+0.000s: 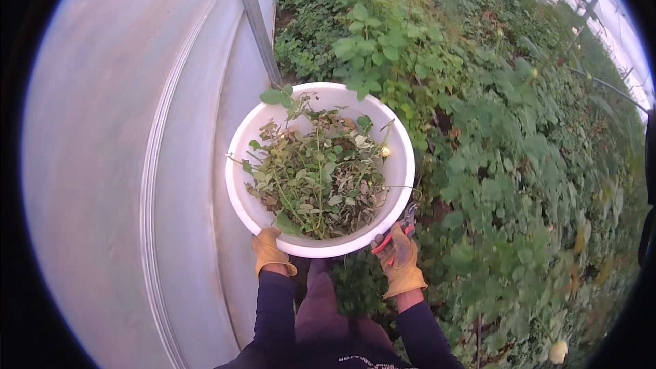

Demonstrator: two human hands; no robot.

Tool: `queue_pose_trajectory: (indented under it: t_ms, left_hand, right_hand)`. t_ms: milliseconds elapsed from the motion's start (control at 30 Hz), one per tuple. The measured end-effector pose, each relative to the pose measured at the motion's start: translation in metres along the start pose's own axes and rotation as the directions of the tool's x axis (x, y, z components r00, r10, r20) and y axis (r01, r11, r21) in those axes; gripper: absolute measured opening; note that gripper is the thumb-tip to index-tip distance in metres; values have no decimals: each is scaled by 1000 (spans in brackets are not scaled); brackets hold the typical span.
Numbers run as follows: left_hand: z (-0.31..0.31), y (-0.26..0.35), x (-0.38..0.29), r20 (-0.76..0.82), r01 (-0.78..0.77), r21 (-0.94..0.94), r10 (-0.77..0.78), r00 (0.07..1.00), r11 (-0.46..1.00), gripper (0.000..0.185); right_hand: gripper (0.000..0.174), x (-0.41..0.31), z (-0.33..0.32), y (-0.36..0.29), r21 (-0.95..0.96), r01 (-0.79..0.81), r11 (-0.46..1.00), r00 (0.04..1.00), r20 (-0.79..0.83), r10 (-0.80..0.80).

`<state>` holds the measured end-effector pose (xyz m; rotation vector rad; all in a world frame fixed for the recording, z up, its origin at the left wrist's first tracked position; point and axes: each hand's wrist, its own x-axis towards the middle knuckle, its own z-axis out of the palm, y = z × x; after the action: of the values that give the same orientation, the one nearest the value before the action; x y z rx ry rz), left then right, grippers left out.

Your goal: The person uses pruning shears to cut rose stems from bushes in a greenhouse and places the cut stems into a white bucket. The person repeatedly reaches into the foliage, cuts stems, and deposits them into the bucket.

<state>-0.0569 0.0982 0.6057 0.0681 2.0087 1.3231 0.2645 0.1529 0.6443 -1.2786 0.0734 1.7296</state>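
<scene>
A round white plastic tub [320,252] is held in front of me, with cut rose stems and leaves [320,174], partly withered, inside. A pale yellow rose bloom [385,151] lies at the tub's right inner side. My left hand [271,250], in a tan leather work glove, grips the near left rim, its fingers partly hidden beneath. At the near right rim, my right hand [400,259], in a matching glove, holds red-handled pruning shears [409,225] against the tub. The shears' blades point up and away, outside the rim.
Translucent plastic sheeting [102,164] forms the greenhouse wall at left, with a metal post [259,25] beyond the tub. Dense rose bushes [492,164] fill the right side and reach the tub's far right rim. A pale rose [558,352] shows at lower right.
</scene>
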Motion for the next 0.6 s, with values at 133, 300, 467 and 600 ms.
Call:
queue_pose_trajectory:
  t_ms: [133,300,467,600]
  left_hand:
    - [80,73,78,12,-164,401,174,985,902,37]
    - [144,208,122,279,-414,793,338,899,447,31]
    - [294,388,320,-42,258,-120,-265,963,959,51]
    - [385,446,509,46,256,254,-277,960,933,50]
  right_hand:
    - [34,99,107,-42,9,-3,1000,1000,-13,3]
    - [39,133,251,-135,-13,-19,1000,1000,7,19]
    - [34,174,407,-213,-476,39,879,976,205,68]
    - [35,189,465,-218,-535,-236,811,970,-86,225]
